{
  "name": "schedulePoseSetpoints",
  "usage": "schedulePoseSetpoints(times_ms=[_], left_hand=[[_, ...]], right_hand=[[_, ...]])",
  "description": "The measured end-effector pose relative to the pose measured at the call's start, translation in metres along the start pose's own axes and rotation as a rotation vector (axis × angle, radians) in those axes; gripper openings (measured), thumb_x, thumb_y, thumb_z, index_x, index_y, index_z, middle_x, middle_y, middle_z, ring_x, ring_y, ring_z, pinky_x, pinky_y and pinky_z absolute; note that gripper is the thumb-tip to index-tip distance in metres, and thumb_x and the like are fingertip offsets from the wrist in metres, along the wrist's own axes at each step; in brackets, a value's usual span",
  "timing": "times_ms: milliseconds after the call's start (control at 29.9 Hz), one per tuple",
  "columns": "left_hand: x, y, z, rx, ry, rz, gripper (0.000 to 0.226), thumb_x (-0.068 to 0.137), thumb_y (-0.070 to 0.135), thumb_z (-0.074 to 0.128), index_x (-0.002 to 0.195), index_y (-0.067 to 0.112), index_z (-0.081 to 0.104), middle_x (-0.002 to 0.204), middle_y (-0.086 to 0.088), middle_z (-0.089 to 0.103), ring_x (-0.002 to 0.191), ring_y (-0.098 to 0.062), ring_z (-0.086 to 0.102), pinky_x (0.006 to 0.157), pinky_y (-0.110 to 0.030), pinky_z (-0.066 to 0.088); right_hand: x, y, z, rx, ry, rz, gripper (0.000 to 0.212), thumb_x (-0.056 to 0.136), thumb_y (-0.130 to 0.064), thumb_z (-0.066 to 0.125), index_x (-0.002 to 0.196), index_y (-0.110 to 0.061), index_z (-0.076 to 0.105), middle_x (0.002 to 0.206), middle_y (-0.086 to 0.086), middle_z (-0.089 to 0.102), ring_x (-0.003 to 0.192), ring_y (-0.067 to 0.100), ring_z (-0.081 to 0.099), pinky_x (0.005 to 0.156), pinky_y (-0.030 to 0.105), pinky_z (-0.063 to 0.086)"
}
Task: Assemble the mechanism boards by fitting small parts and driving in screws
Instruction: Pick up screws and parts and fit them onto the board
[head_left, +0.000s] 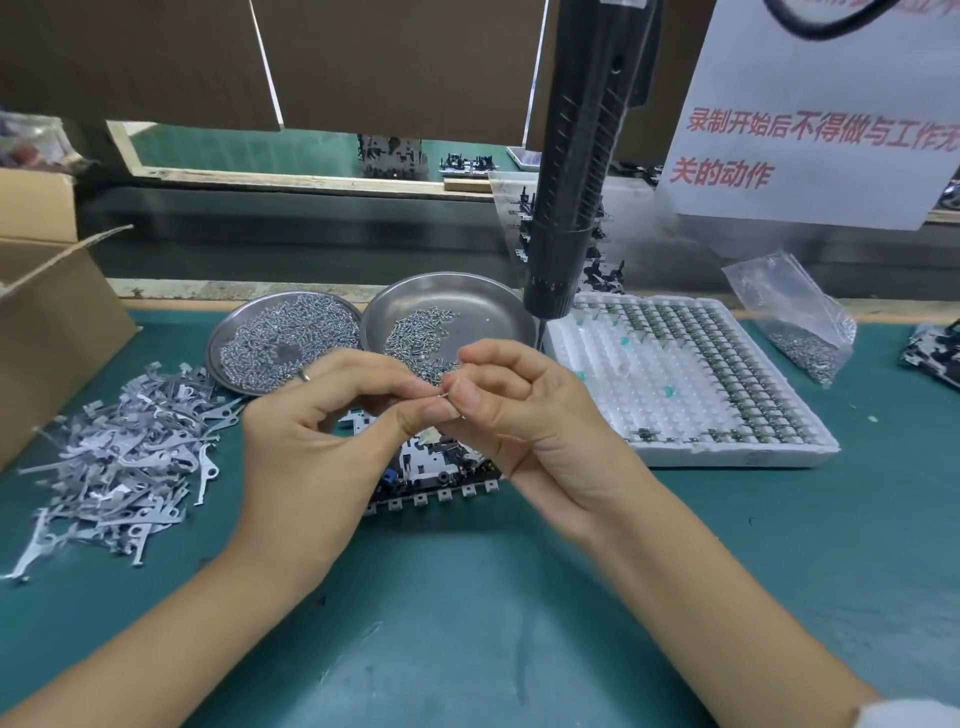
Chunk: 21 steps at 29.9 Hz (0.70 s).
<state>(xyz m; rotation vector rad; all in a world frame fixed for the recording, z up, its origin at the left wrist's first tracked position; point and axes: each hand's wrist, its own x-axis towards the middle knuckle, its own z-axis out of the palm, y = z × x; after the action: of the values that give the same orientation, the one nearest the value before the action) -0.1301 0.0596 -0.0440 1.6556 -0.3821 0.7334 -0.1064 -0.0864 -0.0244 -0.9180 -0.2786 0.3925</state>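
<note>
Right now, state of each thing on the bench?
left hand: pinching a tiny metal part
right hand: pinching the same part
board: flat on mat, under the hands
left dish: full of screws
right dish: partly filled
screwdriver: hanging, unheld
bag: open, screws inside
box: flaps open

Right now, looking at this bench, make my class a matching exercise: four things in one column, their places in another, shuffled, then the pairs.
Things:
1. pile of flat metal parts
2. white tray
3. mechanism board
4. electric screwdriver

Places:
A. under both hands
B. hanging above the bench
C. far left of the mat
D. right of the round dishes

Pairs: 1-C, 2-D, 3-A, 4-B
</note>
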Motion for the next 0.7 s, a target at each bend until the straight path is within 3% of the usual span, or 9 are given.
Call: schedulePoseSetpoints(times_ms=[100, 267, 401, 468, 568, 701], left_hand=[[0.0, 0.002, 0.0, 0.04, -0.02, 0.015, 0.005, 0.073, 0.032, 0.072, 0.075, 0.028, 0.069, 0.077, 0.012, 0.065, 0.071, -0.015, 0.059, 0.064, -0.032, 0.049], [0.0, 0.005, -0.001, 0.113, -0.014, 0.121, 0.008, 0.076, 0.029, 0.071, 0.071, 0.031, 0.065, 0.079, 0.011, 0.064, 0.074, -0.008, 0.06, 0.07, -0.021, 0.047], [0.0, 0.006, -0.001, 0.14, -0.029, 0.22, 0.012, 0.075, 0.022, 0.072, 0.083, 0.026, 0.063, 0.08, 0.006, 0.064, 0.077, -0.003, 0.06, 0.074, -0.015, 0.045], [-0.001, 0.006, -0.001, 0.136, -0.073, 0.241, 0.014, 0.075, 0.019, 0.072, 0.085, 0.023, 0.063, 0.082, 0.002, 0.064, 0.078, -0.004, 0.061, 0.075, -0.015, 0.045], [-0.002, 0.005, -0.001, 0.065, -0.134, 0.186, 0.005, 0.074, 0.021, 0.072, 0.076, 0.021, 0.068, 0.08, 0.002, 0.065, 0.078, -0.011, 0.063, 0.074, -0.021, 0.048], [-0.003, 0.004, 0.001, -0.094, -0.132, -0.05, 0.012, 0.064, 0.026, 0.075, 0.075, 0.023, 0.071, 0.078, 0.008, 0.069, 0.076, -0.012, 0.066, 0.074, -0.02, 0.051]], right_hand=[[0.0, -0.001, -0.001, -0.094, -0.01, -0.058, 0.019, 0.063, -0.003, 0.075, 0.072, -0.019, 0.074, 0.069, 0.001, 0.07, 0.065, 0.012, 0.068, 0.068, 0.029, 0.058], [0.0, -0.002, -0.001, -0.126, -0.007, -0.059, 0.02, 0.063, 0.0, 0.074, 0.071, -0.019, 0.074, 0.068, 0.001, 0.07, 0.064, 0.012, 0.068, 0.066, 0.028, 0.058], [0.0, -0.004, -0.004, -0.019, -0.064, 0.11, 0.028, 0.068, 0.008, 0.066, 0.072, -0.018, 0.076, 0.068, -0.001, 0.068, 0.064, 0.009, 0.067, 0.065, 0.021, 0.056], [0.0, -0.005, -0.006, 0.038, -0.088, 0.22, 0.037, 0.06, 0.018, 0.071, 0.073, -0.016, 0.076, 0.07, -0.001, 0.064, 0.066, 0.008, 0.064, 0.067, 0.018, 0.055], [0.001, -0.003, -0.009, 0.121, -0.1, 0.308, 0.035, 0.046, 0.0, 0.082, 0.078, -0.012, 0.076, 0.084, 0.007, 0.059, 0.079, 0.014, 0.061, 0.066, 0.018, 0.055], [0.001, -0.004, -0.013, 0.048, -0.15, 0.304, 0.038, 0.047, -0.011, 0.087, 0.083, -0.014, 0.075, 0.09, 0.007, 0.06, 0.083, 0.013, 0.063, 0.075, 0.018, 0.055]])
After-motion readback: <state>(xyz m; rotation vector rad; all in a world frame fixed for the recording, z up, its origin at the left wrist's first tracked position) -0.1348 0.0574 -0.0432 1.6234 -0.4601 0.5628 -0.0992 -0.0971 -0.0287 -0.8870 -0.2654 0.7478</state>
